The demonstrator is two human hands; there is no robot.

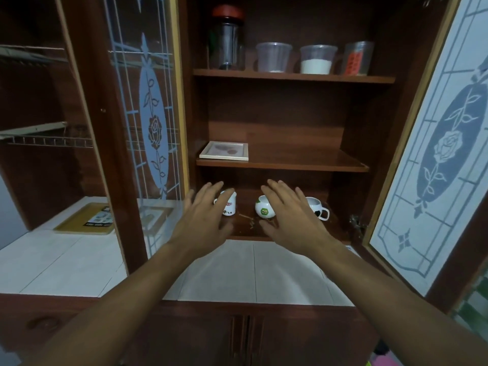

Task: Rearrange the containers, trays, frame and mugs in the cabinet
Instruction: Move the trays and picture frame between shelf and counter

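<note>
Forearms reach in; left hand [203,217] and right hand [290,217], fingers spread and empty, hover by the left mug [229,210] and middle mug [264,210] at twelve o'clock. Best to wrap each body firmly before lifting.

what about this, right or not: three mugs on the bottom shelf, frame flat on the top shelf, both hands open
Wrong shelf: the head view shows the frame flat on the middle shelf. Three mugs on the bottom shelf, left hand and right hand open: correct.
</note>
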